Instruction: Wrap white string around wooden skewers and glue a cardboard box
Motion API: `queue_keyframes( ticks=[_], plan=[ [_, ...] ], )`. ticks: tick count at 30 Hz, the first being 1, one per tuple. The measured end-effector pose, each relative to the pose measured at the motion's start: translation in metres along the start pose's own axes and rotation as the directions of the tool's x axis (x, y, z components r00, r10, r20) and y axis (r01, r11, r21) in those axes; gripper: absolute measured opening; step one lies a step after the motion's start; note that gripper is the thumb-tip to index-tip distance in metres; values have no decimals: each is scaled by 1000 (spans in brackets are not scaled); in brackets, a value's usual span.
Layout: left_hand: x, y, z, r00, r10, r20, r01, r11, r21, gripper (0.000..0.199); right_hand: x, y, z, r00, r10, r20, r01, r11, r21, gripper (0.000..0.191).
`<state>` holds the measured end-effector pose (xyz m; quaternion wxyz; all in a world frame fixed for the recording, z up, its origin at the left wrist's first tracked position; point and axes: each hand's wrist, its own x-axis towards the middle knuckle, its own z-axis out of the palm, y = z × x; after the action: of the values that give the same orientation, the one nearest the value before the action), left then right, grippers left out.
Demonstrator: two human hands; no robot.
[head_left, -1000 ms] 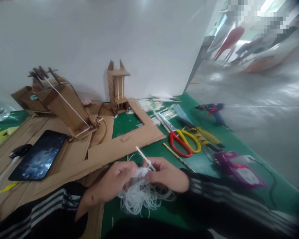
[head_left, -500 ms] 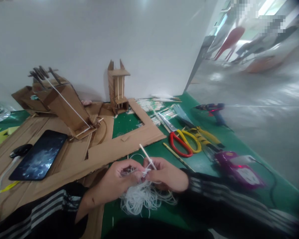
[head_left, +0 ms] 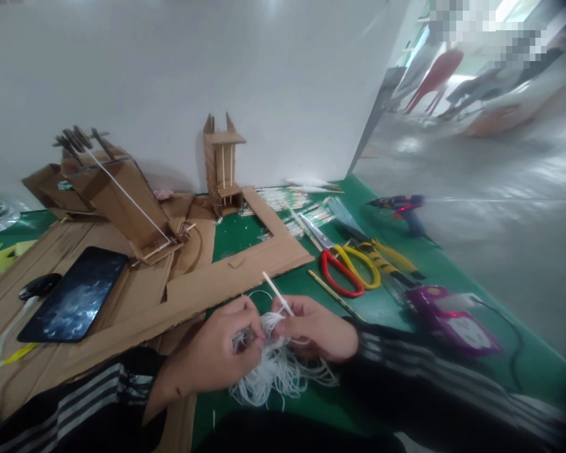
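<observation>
A loose tangle of white string (head_left: pixel 278 374) lies on the green table under both hands. My left hand (head_left: pixel 229 343) is closed on part of the string, and loops show within its curled fingers. Close beside it, my right hand (head_left: pixel 314 327) pinches a thin pale wooden stick (head_left: pixel 274 288) that points up and to the left, with string around its lower part. A few strands run between the two hands. The right fingertips hide the stick's lower end.
Scissors (head_left: pixel 344 270), pliers (head_left: pixel 396 261) and a purple power strip (head_left: pixel 453 321) lie to the right, a glue gun (head_left: pixel 400 207) farther back. Cardboard strips (head_left: pixel 240 267), a cardboard structure (head_left: pixel 127 195) and a tablet (head_left: pixel 73 296) occupy the left. Another cardboard piece (head_left: pixel 221 163) stands by the wall.
My left hand has drawn slightly left and away from the right fingers, its back turned more upward. More string shows between the hands. The right hand and stick have barely moved.
</observation>
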<state>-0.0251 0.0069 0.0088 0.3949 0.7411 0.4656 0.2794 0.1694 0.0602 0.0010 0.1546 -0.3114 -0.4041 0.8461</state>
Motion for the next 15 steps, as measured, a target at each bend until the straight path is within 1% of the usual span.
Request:
queue_keyframes(
  ticks=[3,7,9,12,15],
  plan=[
    [1,1,5,998,-15,-57,24,988,152,10,2,2,-2,1000,5,-12,-5,1000,-19,27],
    [-1,1,10,993,-34,-111,59,970,235,19,4,3,-4,999,-1,-39,-1,999,-49,30],
    [-2,-2,11,991,-6,-133,39,968,247,21,4,3,-5,999,0,-47,-3,998,-58,33],
    [-4,-9,12,982,70,-173,-28,971,237,21,3,3,-4,999,-9,-53,5,998,-69,36],
    [-3,-15,12,979,104,-174,-46,950,308,23,1,2,-2,999,-32,-43,28,996,-82,34]
  ],
)
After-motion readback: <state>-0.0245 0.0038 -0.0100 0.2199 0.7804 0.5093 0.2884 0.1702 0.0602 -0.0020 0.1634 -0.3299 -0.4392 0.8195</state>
